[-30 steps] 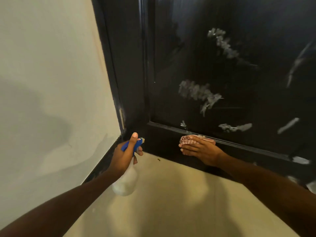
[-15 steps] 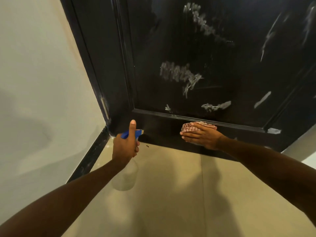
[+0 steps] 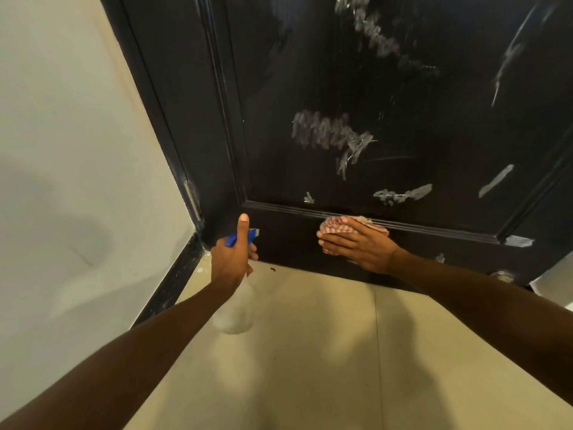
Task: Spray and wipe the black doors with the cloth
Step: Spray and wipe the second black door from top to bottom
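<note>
On the far left is the pale wall [image 3: 77,119], with a black strip along its bottom. It is well away from both hands.

Next comes the left hand [image 3: 231,262]. Its fingers are curled tight around the neck of a spray bottle [image 3: 235,308], and the thumb sticks straight up. The blue nozzle [image 3: 245,237] pokes out past the fingers and points at the low part of the black door [image 3: 403,103]. The bottle hangs clear of the floor [image 3: 310,352] and is not touching the door.

To the right of those fingers is the right hand [image 3: 356,246]. It lies flat and open, and its fingers press a pink striped cloth [image 3: 341,225] against the door's bottom rail. The cloth peeks out above and beside the fingertips, right under the raised ledge [image 3: 434,226] of the panel.

I think the wiping step is on now, low down on the door. Above the fingers there are many white smears [image 3: 328,135] left on the panel. So the next move likely needs the cloth to climb over the ledge and rub those spots, maybe with more spray first.

There is lots of open floor below both hands. The ledge could snag the cloth. The door's right edge is well off to the right.
</note>
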